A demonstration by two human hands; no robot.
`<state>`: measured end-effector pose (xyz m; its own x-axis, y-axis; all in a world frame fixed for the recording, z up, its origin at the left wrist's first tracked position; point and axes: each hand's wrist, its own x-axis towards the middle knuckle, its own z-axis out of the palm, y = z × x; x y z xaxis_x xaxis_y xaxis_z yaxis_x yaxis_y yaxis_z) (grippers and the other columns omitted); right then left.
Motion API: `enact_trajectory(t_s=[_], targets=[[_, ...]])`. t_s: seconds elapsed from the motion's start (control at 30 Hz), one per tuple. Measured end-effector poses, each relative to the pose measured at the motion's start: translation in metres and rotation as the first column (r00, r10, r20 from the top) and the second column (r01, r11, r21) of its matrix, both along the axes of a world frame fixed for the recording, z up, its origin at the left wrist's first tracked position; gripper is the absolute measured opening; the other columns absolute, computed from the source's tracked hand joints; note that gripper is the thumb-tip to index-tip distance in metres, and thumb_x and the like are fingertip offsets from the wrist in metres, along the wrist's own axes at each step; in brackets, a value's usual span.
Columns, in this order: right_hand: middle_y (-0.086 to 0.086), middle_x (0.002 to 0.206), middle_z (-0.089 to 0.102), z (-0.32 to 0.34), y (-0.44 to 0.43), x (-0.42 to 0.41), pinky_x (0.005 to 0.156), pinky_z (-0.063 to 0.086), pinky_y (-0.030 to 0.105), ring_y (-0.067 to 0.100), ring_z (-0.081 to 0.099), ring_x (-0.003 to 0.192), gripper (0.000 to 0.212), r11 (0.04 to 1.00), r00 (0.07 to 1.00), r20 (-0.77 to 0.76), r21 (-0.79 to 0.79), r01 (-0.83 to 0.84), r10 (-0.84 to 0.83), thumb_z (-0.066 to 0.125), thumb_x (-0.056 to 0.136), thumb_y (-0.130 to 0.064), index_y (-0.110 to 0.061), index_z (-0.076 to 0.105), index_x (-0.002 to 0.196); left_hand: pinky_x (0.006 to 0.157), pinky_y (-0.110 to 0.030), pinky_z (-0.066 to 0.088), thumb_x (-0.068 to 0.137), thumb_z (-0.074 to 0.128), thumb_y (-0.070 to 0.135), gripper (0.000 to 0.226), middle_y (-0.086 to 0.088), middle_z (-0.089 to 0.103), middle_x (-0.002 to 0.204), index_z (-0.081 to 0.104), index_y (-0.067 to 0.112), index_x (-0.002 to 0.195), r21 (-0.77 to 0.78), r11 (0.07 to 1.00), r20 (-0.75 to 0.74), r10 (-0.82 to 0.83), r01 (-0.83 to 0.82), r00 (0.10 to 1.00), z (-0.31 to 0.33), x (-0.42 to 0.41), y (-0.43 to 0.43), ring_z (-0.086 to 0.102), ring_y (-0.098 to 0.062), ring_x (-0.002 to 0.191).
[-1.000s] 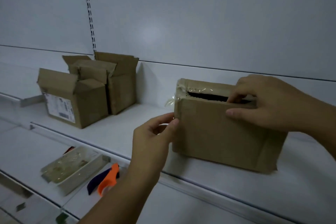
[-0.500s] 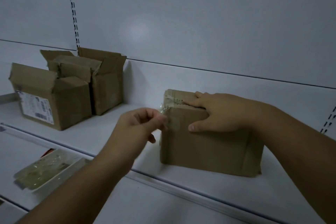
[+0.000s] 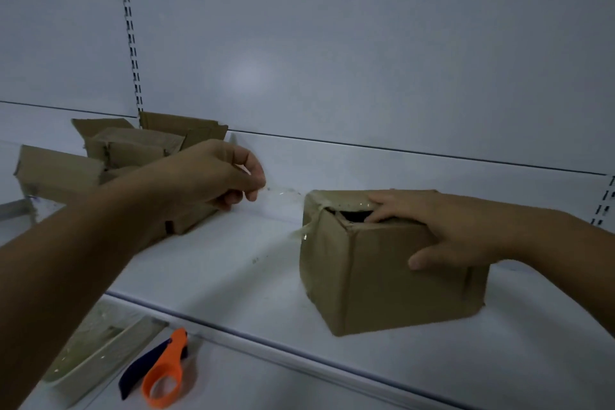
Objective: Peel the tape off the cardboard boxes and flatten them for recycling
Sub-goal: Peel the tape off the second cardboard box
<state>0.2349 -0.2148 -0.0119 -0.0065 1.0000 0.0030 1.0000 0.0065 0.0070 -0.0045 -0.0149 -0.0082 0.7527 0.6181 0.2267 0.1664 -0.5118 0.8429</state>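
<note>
Here the left hand (image 3: pixel 219 176) is pinching clear tape (image 3: pixel 283 191) (stretching leftward from the box (image 3: pixel 382 273)); the right hand (image 3: pixel 446 233), fingers spread, is pressing the box's top.

The box (image 3: pixel 382 263) under the right hand (image 3: pixel 446 233) was seen to be plain brown cardboard, unprinted, with a black gap shown at its top opening. The tape (image 3: pixel 283 191) pinched by the left hand (image 3: pixel 219 176) was clear and glossy, with faint glints caught along it. The two open boxes (image 3: pixel 133 156) at the back were found to be the same dull brown. The shelf (image 3: pixel 233 273) and the wall panel (image 3: pixel 332 43) were rendered in pale grey-white, the panel being marked by a column of small dark slots. The scissors (image 3: pixel 159 373) were coloured orange and dark blue. The tray (image 3: pixel 100 359) was off-white.
</note>
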Motion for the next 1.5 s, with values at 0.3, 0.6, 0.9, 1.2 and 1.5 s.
enact_trajectory(t_s=[0.3,0.6,0.9,1.2,1.5], targets=[[-0.007,0.135,0.045,-0.022,-0.002,-0.037,0.088,0.022,0.025,0.010,0.035,0.123,0.048,0.797,0.979,-0.051,0.574,0.189,-0.195,0.037,0.077,-0.065,-0.036,0.067,0.101,0.073,-0.026,0.054,0.067,0.064,0.048,0.052,0.004,0.055,0.091,0.044,0.028,0.111,0.084,0.991,0.346,-0.126,0.103,0.930,-0.062,0.030,-0.047,0.057,-0.012,0.084],[-0.007,0.097,0.061,-0.045,0.009,-0.060,0.080,0.044,0.034,0.014,0.052,0.091,0.026,0.753,0.974,-0.132,0.618,0.227,-0.185,0.052,0.079,-0.038,-0.024,0.059,0.101,0.067,-0.021,0.054,0.074,0.075,0.012,0.049,0.013,0.056,0.089,0.041,0.038,0.099,0.237,0.970,0.442,-0.051,-0.062,0.896,-0.092,0.074,-0.054,0.060,-0.009,0.076],[-0.005,0.107,0.060,-0.061,0.024,-0.048,0.083,0.037,0.027,0.012,0.051,0.093,0.038,0.694,0.928,-0.072,0.644,0.323,-0.365,0.041,0.089,-0.056,-0.026,0.055,0.108,0.060,-0.017,0.048,0.081,0.058,-0.001,0.040,0.023,0.061,0.088,0.052,0.036,0.093,0.574,0.807,0.050,-0.203,0.138,0.978,-0.018,0.063,-0.037,0.058,-0.005,0.068],[-0.012,0.071,0.049,-0.046,0.001,-0.027,0.061,0.033,0.026,0.007,0.047,0.070,0.026,0.828,0.968,-0.247,0.533,0.173,-0.044,0.067,0.080,-0.036,-0.026,0.046,0.070,0.077,-0.021,0.047,0.080,0.043,-0.011,0.034,0.002,0.065,0.079,0.066,0.013,0.079,0.367,0.894,0.046,-0.293,0.256,0.955,0.006,0.095,-0.035,0.060,-0.012,0.080],[-0.016,0.101,0.061,0.001,0.022,-0.018,0.085,0.051,0.031,0.002,0.058,0.095,0.060,0.857,0.859,-0.501,0.389,0.337,-0.110,0.071,0.057,-0.057,-0.031,0.056,0.109,0.065,-0.016,0.051,0.093,0.044,0.023,0.022,0.001,0.062,0.076,0.061,0.017,0.081,0.180,0.921,0.126,-0.371,0.346,0.920,-0.006,0.111,-0.054,0.060,-0.007,0.068]])
